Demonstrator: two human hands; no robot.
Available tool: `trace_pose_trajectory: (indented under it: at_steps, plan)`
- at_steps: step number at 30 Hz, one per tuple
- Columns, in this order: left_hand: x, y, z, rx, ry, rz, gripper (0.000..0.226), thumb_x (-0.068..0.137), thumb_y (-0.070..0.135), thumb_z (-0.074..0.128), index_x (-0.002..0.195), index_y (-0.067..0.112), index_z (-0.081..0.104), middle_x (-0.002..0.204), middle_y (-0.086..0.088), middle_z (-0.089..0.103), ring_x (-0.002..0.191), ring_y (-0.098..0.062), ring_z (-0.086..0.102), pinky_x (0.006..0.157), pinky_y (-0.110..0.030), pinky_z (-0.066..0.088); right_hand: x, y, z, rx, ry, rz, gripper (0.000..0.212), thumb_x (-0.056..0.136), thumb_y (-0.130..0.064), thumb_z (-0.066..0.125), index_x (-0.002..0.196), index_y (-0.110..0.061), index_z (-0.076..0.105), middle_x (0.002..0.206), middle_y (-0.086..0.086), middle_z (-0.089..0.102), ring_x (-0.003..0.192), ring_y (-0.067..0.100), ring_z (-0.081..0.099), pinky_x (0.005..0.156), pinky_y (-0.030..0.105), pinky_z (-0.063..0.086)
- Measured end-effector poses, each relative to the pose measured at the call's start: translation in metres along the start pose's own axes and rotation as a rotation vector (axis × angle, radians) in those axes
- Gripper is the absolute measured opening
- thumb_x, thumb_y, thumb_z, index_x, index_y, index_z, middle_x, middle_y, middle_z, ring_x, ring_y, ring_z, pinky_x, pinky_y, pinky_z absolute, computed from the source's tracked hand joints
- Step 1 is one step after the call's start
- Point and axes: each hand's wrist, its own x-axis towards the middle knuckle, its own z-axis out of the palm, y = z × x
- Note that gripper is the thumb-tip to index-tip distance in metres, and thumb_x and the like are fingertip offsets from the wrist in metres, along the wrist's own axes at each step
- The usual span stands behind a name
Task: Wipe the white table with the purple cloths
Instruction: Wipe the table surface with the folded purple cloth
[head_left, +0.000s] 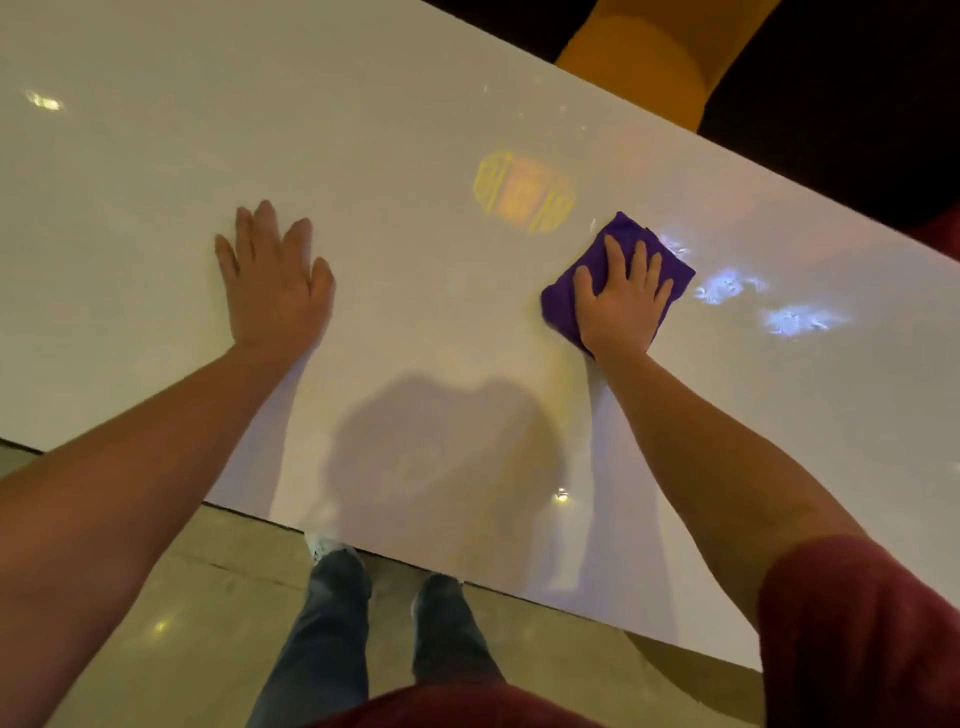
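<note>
Standing nearest: two legs in dark jeans (332, 634) on a pale polished floor (171, 623), one light shoe (322, 545) showing at the table's near edge; a dark red sleeve (862, 639) on the right arm.

White table (156, 208): glossy top, slanting across the view, carrying the person's shadow between the two forearms.

Left hand (275, 291): palm down, flat on the bare tabletop, fingers spread fairly wide, holding nothing.

Right hand (621, 306): palm down, pressed on a folded purple cloth (626, 231), fingers slightly fanned over it. Cloth lies flat on the table, its corners showing beyond the fingertips and beside the thumb. Only one cloth shows.

Beyond the fingertips: a yellow-orange reflection (524, 192) between the hands' far sides; bluish-white glints (727, 288) just right of the cloth.

Farthest: a yellow-orange rounded form (660, 67) past the table's far edge, against darkness.
</note>
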Motion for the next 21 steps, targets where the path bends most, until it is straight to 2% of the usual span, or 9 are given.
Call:
trace_pose_trajectory:
  at_steps: [3, 5, 8, 12, 16, 18, 21]
  plan:
    - [0.0, -0.001, 0.002, 0.01, 0.025, -0.01, 0.054, 0.101, 0.036, 0.038, 0.15, 0.015, 0.042, 0.163, -0.025, 0.032, 0.154, -0.045, 0.023, 0.125, -0.063, 0.013, -0.01, 0.059, -0.008, -0.023, 0.059, 0.157, 0.077, 0.1, -0.062, 0.034, 0.167, -0.025, 0.026, 0.176, 0.014, 0.014, 0.164, 0.036, 0.005, 0.13, 0.06, 0.001]
    - [0.001, 0.0, 0.003, 0.028, 0.028, -0.023, 0.054, 0.1, 0.036, 0.038, 0.15, 0.015, 0.042, 0.164, -0.023, 0.033, 0.155, -0.044, 0.023, 0.125, -0.062, 0.012, -0.023, 0.09, -0.014, -0.025, 0.048, 0.22, 0.079, 0.098, -0.065, 0.033, 0.167, -0.028, 0.023, 0.177, 0.014, 0.012, 0.163, 0.037, 0.003, 0.129, 0.063, 0.002]
    - [0.001, 0.003, 0.003, 0.022, 0.03, -0.033, 0.055, 0.099, 0.038, 0.038, 0.15, 0.017, 0.043, 0.164, -0.021, 0.033, 0.155, -0.042, 0.023, 0.126, -0.06, 0.012, -0.055, 0.125, -0.022, 0.017, 0.014, 0.258, 0.083, 0.094, -0.069, 0.03, 0.167, -0.03, 0.022, 0.177, 0.013, 0.014, 0.163, 0.038, 0.006, 0.129, 0.061, 0.007]
    - [0.0, 0.002, 0.002, 0.024, 0.056, -0.034, 0.055, 0.098, 0.039, 0.038, 0.148, 0.017, 0.043, 0.163, -0.02, 0.035, 0.154, -0.042, 0.025, 0.125, -0.06, 0.013, -0.125, 0.148, -0.024, 0.045, 0.029, 0.258, 0.085, 0.094, -0.067, 0.027, 0.167, -0.024, 0.026, 0.175, 0.017, 0.017, 0.162, 0.039, 0.009, 0.131, 0.056, 0.008]
    - [0.002, 0.004, 0.0, 0.018, 0.046, -0.038, 0.055, 0.098, 0.039, 0.039, 0.148, 0.017, 0.043, 0.162, -0.021, 0.035, 0.154, -0.042, 0.025, 0.125, -0.06, 0.013, -0.208, 0.14, -0.013, 0.047, 0.009, 0.188, 0.081, 0.097, -0.06, 0.034, 0.166, -0.018, 0.03, 0.174, 0.022, 0.019, 0.162, 0.042, 0.011, 0.13, 0.059, 0.012]
    - [0.0, 0.003, -0.003, 0.014, 0.036, -0.032, 0.056, 0.098, 0.039, 0.039, 0.149, 0.015, 0.042, 0.162, -0.022, 0.034, 0.154, -0.043, 0.024, 0.125, -0.06, 0.014, -0.239, 0.116, 0.0, 0.024, -0.021, 0.111, 0.08, 0.098, -0.059, 0.038, 0.166, -0.018, 0.029, 0.174, 0.022, 0.017, 0.162, 0.041, 0.009, 0.13, 0.061, 0.014]
    - [0.001, -0.001, -0.006, -0.035, 0.03, -0.045, 0.056, 0.101, 0.04, 0.044, 0.15, 0.013, 0.046, 0.164, -0.019, 0.035, 0.156, -0.039, 0.024, 0.127, -0.056, 0.011, -0.265, 0.059, 0.021, 0.011, -0.05, -0.033, 0.082, 0.099, -0.063, 0.042, 0.167, -0.023, 0.023, 0.177, 0.016, 0.009, 0.164, 0.036, -0.001, 0.132, 0.057, 0.009]
